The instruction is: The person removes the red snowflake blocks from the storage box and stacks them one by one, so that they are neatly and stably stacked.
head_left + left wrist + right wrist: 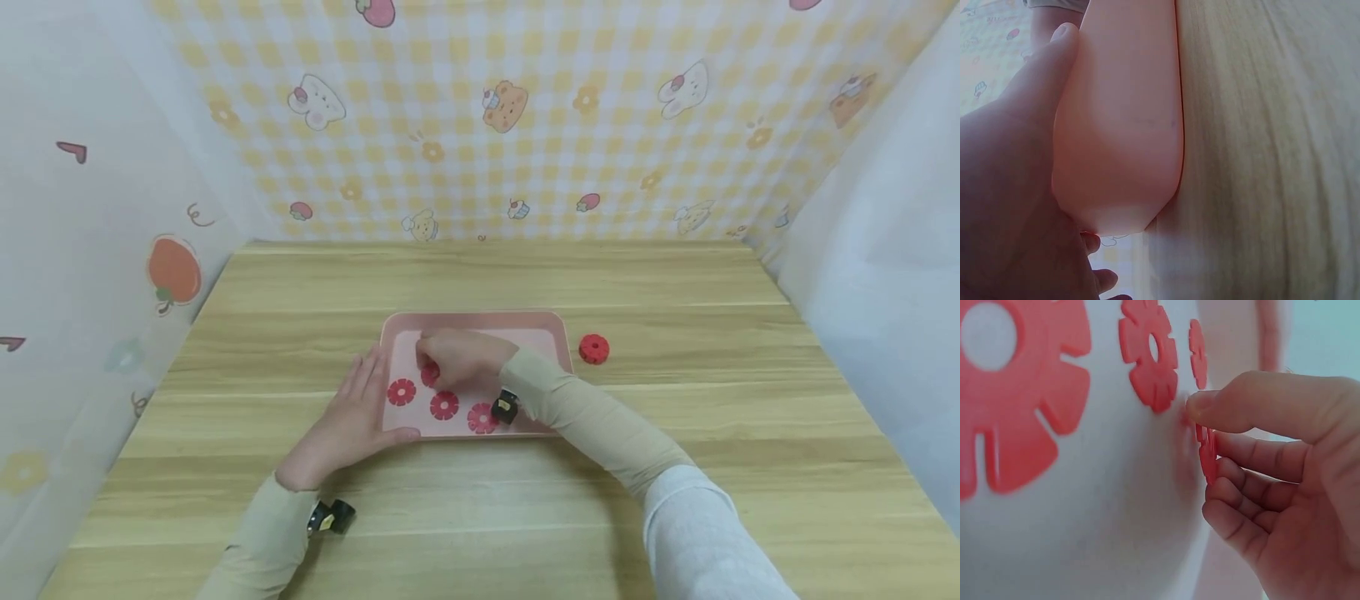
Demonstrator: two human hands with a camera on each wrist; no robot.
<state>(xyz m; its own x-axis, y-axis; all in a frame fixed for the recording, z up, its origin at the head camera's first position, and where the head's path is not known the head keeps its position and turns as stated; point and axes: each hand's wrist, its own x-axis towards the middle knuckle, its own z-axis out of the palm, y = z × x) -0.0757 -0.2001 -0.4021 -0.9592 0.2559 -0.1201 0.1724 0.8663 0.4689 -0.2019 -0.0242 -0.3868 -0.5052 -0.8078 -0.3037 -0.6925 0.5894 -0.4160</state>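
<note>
A shallow pink tray (536, 340) lies on the table. My left hand (348, 429) rests on its near left corner, the fingers stretched along the left side and the thumb along the front rim; the left wrist view shows the tray's outer wall (1122, 125) beside the palm. Inside the tray, my right hand (461, 358) pinches a red notched plastic disc (1208, 456) between thumb and fingers, holding it on edge close to the tray floor. Three similar red discs lie flat: one at the left (401, 392), one in the middle (444, 406), one by the right wrist (482, 418).
To the right of the tray, a small stack of red notched discs (594, 349) stands on the wooden table (675, 292). A patterned cloth (480, 167) hangs behind the table's far edge. Each wrist carries a small black camera.
</note>
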